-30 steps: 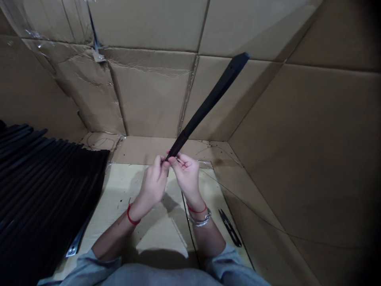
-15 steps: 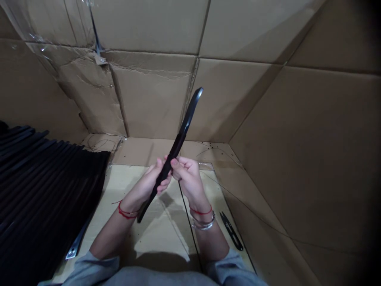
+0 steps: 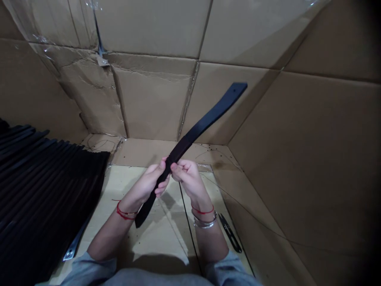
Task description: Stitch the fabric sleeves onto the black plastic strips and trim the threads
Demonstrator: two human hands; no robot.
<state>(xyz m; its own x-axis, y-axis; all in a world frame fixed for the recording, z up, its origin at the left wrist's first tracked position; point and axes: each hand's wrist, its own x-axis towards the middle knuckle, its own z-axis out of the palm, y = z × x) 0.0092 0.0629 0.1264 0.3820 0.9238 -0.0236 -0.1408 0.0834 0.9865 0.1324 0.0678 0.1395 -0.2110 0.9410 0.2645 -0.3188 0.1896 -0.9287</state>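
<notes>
A long, curved black strip (image 3: 208,119) slants up and to the right across my view, with a small hole near its far end. Around its lower half, the fingers of my left hand (image 3: 150,180) are closed. My right hand (image 3: 190,178) pinches at the strip's right edge, thumb against it; its other fingers are curled and partly hidden. Part of the strip's middle looks wrapped in a darker, duller covering. From near my right hand a thin black cord (image 3: 187,220) runs down toward my body.
On the left lies a large pile of similar black strips (image 3: 53,190). Black thread snips (image 3: 230,233) rest right of my right forearm. Cardboard walls (image 3: 154,95) enclose the pale work surface (image 3: 119,178), and a loose thread (image 3: 253,212) trails along the right. A metal piece (image 3: 70,253) pokes out below the pile.
The strip has turned: its far end has swung right and its flat face now shows instead of its edge. Both hands stay nearly in place.
</notes>
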